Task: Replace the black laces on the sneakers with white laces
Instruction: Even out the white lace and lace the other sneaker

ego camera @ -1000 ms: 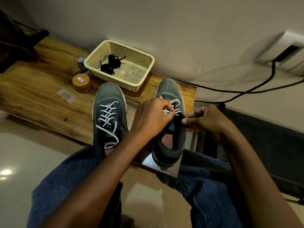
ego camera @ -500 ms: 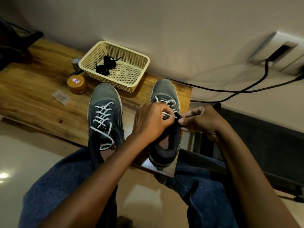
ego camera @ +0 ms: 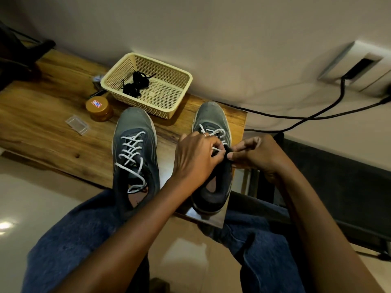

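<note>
Two grey sneakers stand on the wooden table (ego camera: 42, 123), toes pointing away from me. The left sneaker (ego camera: 135, 157) carries a full white lace (ego camera: 132, 153), its ends loose at the opening. On the right sneaker (ego camera: 211, 166) a white lace (ego camera: 218, 134) crosses the front eyelets. My left hand (ego camera: 196, 157) pinches a white lace strand over this shoe's tongue. My right hand (ego camera: 256, 155) grips the black tongue edge at the shoe's right side. The black laces (ego camera: 135, 84) lie bunched in the cream basket (ego camera: 182, 96) behind the shoes.
A brown round tin (ego camera: 99, 108) and a small clear plastic case (ego camera: 77, 124) sit left of the left sneaker. Black cables (ego camera: 306, 117) run along the wall to a socket box (ego camera: 359, 66). My jean-covered knees (ego camera: 69, 240) are under the table's near edge.
Both hands stay on the right sneaker; my left hand has drawn the white strand slightly lower across the tongue. The camera view has shifted a little.
</note>
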`<state>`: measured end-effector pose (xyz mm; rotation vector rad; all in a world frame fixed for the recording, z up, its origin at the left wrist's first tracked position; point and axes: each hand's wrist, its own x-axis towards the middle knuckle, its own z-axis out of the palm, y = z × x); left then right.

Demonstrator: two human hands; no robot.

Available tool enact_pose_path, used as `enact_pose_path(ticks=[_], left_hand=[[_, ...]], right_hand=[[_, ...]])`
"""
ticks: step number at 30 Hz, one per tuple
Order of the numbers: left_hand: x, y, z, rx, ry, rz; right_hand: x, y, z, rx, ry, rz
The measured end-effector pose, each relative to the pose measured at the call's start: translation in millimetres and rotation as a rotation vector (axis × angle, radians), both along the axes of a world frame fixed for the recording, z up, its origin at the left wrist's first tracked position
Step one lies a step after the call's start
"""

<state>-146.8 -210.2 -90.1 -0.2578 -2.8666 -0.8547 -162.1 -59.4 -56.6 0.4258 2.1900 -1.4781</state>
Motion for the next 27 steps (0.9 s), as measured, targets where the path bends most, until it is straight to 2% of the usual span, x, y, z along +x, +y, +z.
enact_pose_path(ticks=[12, 19, 27], left_hand=[[4.3, 3.8, -1.5, -0.176, 0.028, -0.041], [4.8, 6.2, -5.8, -0.073, 0.074, -0.007], [-5.5, -7.1, 1.8, -0.298, 0.076, -0.059]], right_hand=[[1.1, -1.8, -1.6, 0.036, 0.048, 0.056], [-0.3, 4.3, -0.7, -0.004, 0.021, 0.094], [-2.8, 3.5, -2.0, 0.075, 0.033, 0.164]])
